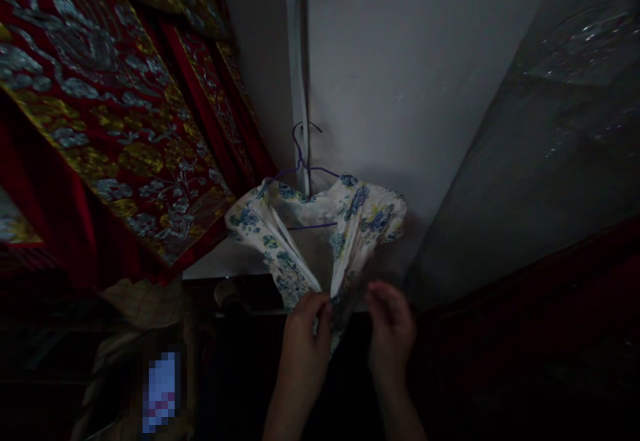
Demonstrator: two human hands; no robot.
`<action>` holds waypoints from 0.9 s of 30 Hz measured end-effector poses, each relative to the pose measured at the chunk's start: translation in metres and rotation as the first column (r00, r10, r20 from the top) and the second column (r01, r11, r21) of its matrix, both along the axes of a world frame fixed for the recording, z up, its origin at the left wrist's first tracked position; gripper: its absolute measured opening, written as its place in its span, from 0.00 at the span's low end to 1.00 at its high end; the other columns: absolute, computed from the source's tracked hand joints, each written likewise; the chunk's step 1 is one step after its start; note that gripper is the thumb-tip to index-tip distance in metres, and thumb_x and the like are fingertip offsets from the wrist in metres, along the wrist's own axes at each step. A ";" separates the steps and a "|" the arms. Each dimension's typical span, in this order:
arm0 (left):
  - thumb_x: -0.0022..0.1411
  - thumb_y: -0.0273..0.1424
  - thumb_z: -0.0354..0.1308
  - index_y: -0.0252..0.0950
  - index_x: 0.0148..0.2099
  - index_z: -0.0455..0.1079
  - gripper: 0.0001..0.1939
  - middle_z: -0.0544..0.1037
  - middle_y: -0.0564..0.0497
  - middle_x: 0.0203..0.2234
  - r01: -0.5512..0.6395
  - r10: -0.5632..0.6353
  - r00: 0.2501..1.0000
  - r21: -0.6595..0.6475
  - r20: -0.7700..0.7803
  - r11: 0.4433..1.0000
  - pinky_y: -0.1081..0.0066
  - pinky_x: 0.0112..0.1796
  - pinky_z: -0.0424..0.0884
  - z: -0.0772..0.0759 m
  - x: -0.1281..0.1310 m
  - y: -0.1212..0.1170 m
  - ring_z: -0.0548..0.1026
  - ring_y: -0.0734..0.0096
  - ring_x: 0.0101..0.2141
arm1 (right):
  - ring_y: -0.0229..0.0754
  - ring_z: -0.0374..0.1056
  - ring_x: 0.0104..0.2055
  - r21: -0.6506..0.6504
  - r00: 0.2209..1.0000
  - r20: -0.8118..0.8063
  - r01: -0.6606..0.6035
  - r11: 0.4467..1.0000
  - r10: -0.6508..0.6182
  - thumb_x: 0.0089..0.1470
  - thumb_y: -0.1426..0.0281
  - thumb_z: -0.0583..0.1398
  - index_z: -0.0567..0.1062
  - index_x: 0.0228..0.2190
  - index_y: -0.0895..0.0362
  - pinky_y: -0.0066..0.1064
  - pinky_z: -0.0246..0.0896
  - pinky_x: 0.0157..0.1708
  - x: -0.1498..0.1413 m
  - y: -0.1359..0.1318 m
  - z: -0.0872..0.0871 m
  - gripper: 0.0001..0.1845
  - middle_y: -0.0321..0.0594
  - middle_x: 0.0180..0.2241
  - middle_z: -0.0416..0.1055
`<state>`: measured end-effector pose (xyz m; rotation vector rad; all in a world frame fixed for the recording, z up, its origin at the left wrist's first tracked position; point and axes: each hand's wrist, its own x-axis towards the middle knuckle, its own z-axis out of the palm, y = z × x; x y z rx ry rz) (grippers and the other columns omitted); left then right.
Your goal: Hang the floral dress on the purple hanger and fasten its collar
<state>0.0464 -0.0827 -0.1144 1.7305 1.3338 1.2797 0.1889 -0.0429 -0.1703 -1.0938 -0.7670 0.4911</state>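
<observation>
White cotton garment printed with blue and yellow flowers [320, 228] is being hung on a thin purple wire hanger [300, 168] at the middle of the frame, against a pale plastered wall [400, 61]. Only the one head view is being offered, and it is dim toward the bottom.

Judged from how things lie, the hanging itself is done: the hook is caught up by a white vertical strip [299, 61] on the wall and the shoulders are spread over the wire. The front is being left open in a V, and its two edges are being drawn together at the lower centre, so the closing or straightening of the front appears to be what is left.

The left hand [305, 334] is being closed in a pinch on the garment's left front edge. The right hand [393, 328] is being held just beside the other edge with fingers curled; whether cloth is being gripped cannot be told, since it is blurred.

The garment's long axis is running top to bottom of the frame, collar pointing up toward the hook, hem hidden in the dark below.

Red hangings embroidered in gold and silver [110, 94] are being shown at the upper left.
</observation>
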 end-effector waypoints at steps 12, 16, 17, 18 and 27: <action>0.70 0.30 0.54 0.39 0.42 0.77 0.10 0.74 0.49 0.36 -0.146 0.119 0.978 0.157 0.173 0.977 0.71 0.44 0.69 -0.005 0.003 -0.004 0.74 0.67 0.40 | 0.46 0.74 0.36 -0.095 0.827 0.064 -0.552 0.829 0.558 0.55 0.59 0.65 0.79 0.32 0.56 0.32 0.69 0.39 -0.042 -0.020 0.011 0.12 0.41 0.32 0.79; 0.70 0.33 0.54 0.40 0.47 0.74 0.08 0.76 0.49 0.38 -0.204 0.174 0.955 0.109 0.239 0.973 0.70 0.45 0.69 -0.011 0.002 -0.001 0.75 0.67 0.41 | 0.44 0.73 0.35 -0.126 0.800 0.093 -0.581 0.804 0.593 0.57 0.61 0.64 0.78 0.32 0.57 0.29 0.68 0.37 -0.040 -0.026 0.008 0.12 0.40 0.31 0.77; 0.70 0.33 0.55 0.39 0.49 0.72 0.09 0.76 0.49 0.38 -0.215 0.184 0.946 0.093 0.266 0.972 0.70 0.45 0.69 -0.012 0.003 0.000 0.75 0.67 0.41 | 0.43 0.72 0.34 -0.130 0.806 0.095 -0.571 0.810 0.584 0.57 0.61 0.64 0.78 0.33 0.57 0.29 0.67 0.36 -0.039 -0.027 0.007 0.12 0.40 0.31 0.77; 0.69 0.33 0.56 0.39 0.51 0.70 0.10 0.77 0.50 0.38 -0.227 0.194 0.935 0.081 0.297 0.971 0.70 0.44 0.70 -0.014 0.003 0.001 0.76 0.67 0.40 | 0.42 0.72 0.34 -0.132 0.814 0.102 -0.559 0.819 0.572 0.58 0.61 0.64 0.77 0.32 0.57 0.28 0.67 0.35 -0.037 -0.027 0.007 0.12 0.39 0.30 0.76; 0.65 0.35 0.59 0.36 0.38 0.71 0.07 0.76 0.51 0.31 -0.144 0.149 0.964 -0.041 0.219 0.989 0.71 0.39 0.69 -0.010 -0.001 -0.001 0.74 0.67 0.34 | 0.42 0.70 0.35 -0.178 0.721 0.219 -0.633 0.753 0.658 0.61 0.62 0.61 0.74 0.32 0.56 0.28 0.66 0.37 -0.021 -0.028 0.021 0.10 0.36 0.30 0.73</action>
